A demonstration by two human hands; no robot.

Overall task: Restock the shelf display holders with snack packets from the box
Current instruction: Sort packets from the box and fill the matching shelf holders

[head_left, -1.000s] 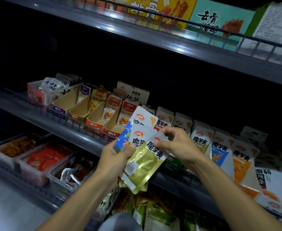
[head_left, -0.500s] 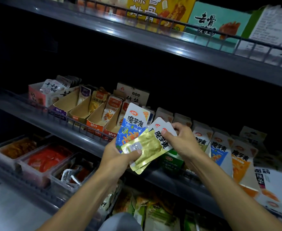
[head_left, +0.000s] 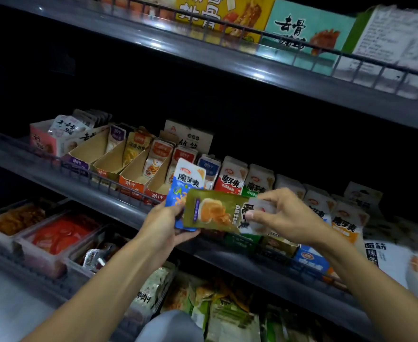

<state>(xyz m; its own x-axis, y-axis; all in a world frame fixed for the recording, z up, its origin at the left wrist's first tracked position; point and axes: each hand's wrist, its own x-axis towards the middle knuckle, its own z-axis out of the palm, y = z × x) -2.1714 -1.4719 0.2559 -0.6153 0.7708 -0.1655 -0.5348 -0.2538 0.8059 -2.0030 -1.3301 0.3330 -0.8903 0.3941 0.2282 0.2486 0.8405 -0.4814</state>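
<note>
Snack packets (head_left: pixel 212 211) sit fanned in my left hand (head_left: pixel 163 225), just in front of the row of display holders (head_left: pixel 235 178). My right hand (head_left: pixel 284 213) pinches the green packet's white end. I should draw it out flat, then drop it upright into the green-fronted holder (head_left: pixel 240 240) below.

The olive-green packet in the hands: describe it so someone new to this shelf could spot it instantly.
Find the middle shelf with its row of cardboard display holders. Just in front, the left hand and right hand hold packets. The olive-green packet lies sideways on top, orange food pictured on it, overlapping the upright blue packet behind.
</note>
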